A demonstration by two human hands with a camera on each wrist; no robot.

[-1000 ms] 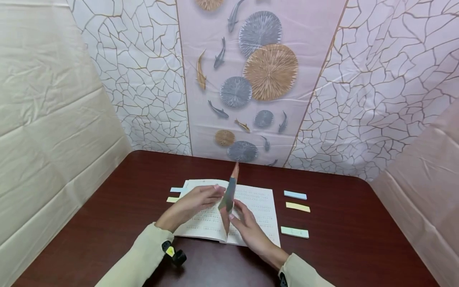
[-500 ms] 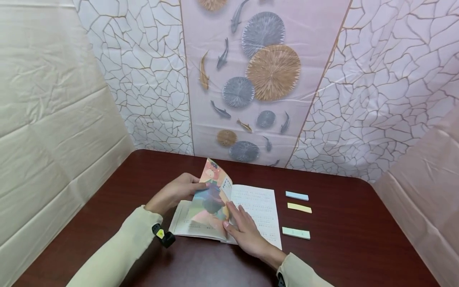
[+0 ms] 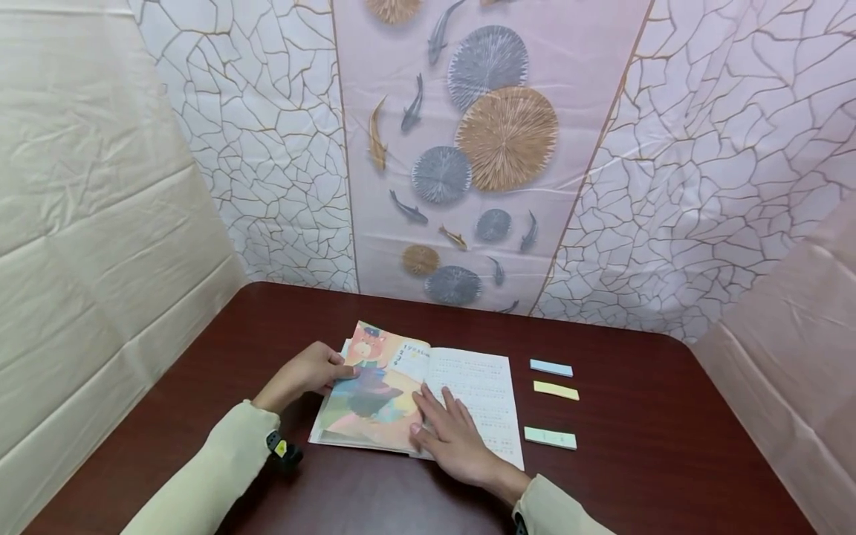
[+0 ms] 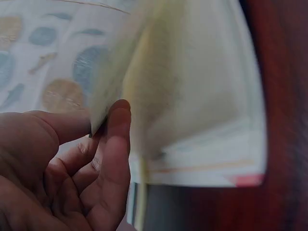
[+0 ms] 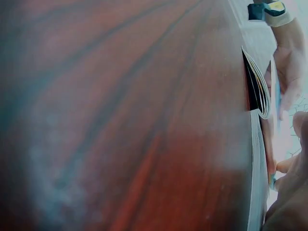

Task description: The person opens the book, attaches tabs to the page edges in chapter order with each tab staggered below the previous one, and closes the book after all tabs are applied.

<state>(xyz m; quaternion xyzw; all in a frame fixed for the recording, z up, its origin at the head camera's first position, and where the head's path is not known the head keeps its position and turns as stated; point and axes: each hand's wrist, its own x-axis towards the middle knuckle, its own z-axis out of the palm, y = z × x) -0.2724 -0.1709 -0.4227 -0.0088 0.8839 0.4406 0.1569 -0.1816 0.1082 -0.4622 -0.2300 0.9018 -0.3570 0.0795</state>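
Note:
An open book [image 3: 476,394] lies on the dark red table, its right side showing printed text. Over its left side spreads a colourful illustrated page [image 3: 377,390] with a cartoon figure. My left hand [image 3: 304,375] pinches that page's outer edge between thumb and fingers. In the left wrist view, the left hand [image 4: 72,163] has the thumb on one face of the page and the fingers behind it. My right hand [image 3: 461,442] rests flat with spread fingers along the book's middle fold. The right wrist view catches the book's edge [image 5: 257,192] and part of the right hand [image 5: 293,187].
Right of the book lie three paper strips: a blue strip [image 3: 551,368], a yellow strip [image 3: 556,390] and a green strip [image 3: 550,438]. Patterned cloth [image 3: 455,148] hangs behind the table [image 3: 622,401], with pale cloth at both sides.
The illustrated page has swung from upright over to the left and come down over the left side of the book. My left hand has moved left with it; the right hand has flattened at the fold.

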